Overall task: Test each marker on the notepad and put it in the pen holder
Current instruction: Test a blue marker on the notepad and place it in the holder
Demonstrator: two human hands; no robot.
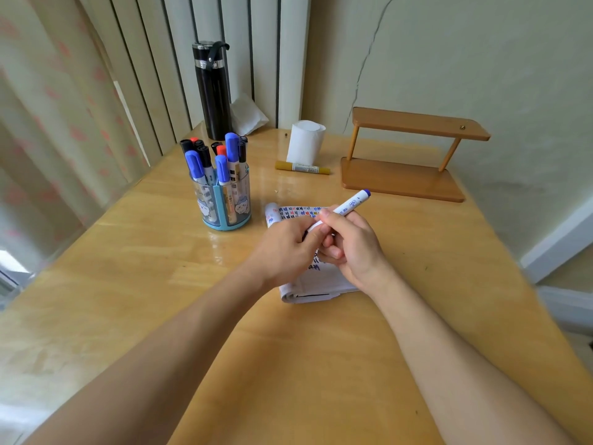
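Note:
My right hand (351, 248) grips a white marker with a blue end (351, 203), its blue end pointing up and to the right. My left hand (288, 248) pinches the marker's lower end; whether a cap is there is hidden by my fingers. Both hands hover over the notepad (316, 281), whose top page carries rows of coloured scribbles and curls up at the far edge. The clear and blue pen holder (226, 203) stands to the left with several blue, black and red markers in it. A yellow marker (302, 167) lies on the table further back.
A black flask (212, 91) stands at the back left, with crumpled tissue (248, 115) beside it. A white paper roll (305, 142) sits behind the yellow marker. A small wooden shelf (407, 155) occupies the back right. The wooden table (160, 284) meets a curtain on the left.

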